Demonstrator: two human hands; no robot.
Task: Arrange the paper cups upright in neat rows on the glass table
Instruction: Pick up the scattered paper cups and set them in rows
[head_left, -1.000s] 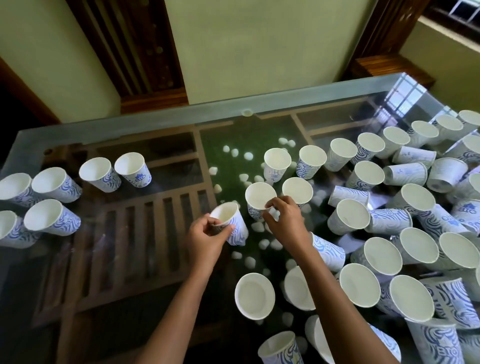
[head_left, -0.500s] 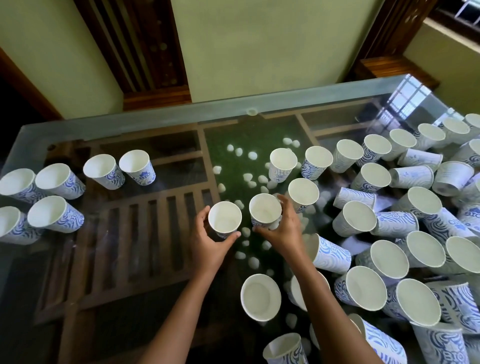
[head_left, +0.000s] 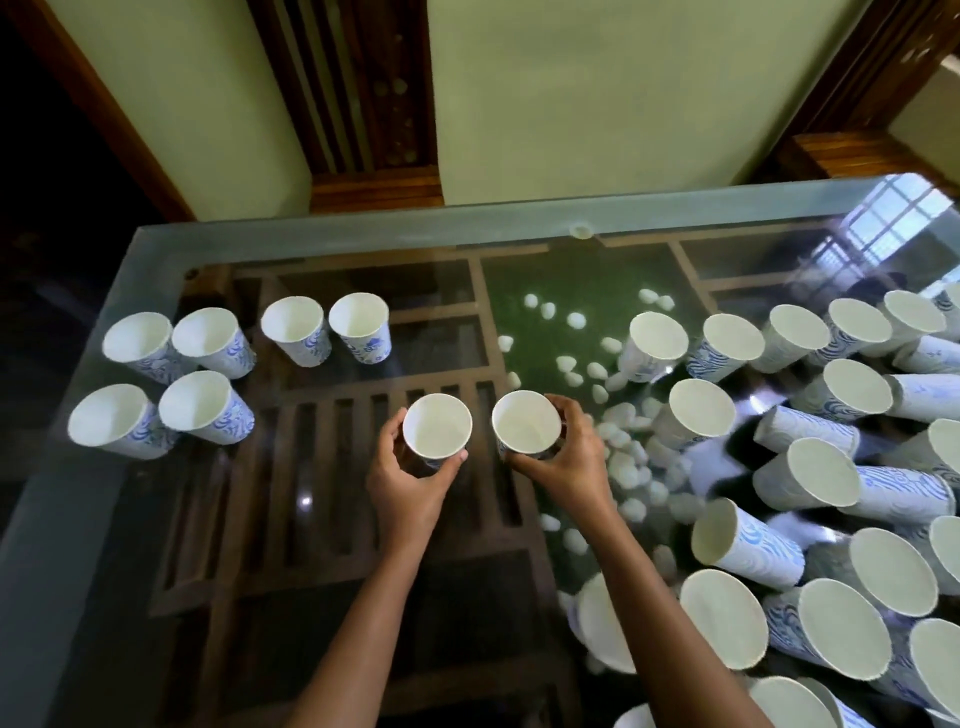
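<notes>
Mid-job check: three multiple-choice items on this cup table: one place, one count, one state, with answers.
1. Where on the glass table do the sorted cups stand? A) left part B) right part C) centre
2. How many are they? A) three B) six C) ten
3. What do the left hand and right hand do? A) rest empty B) each grips a cup C) only left grips

1 A: they cluster left of the hands. 2 B: a block of four, two beside it. 3 B: one wraps the left cup, the other the right cup.
</notes>
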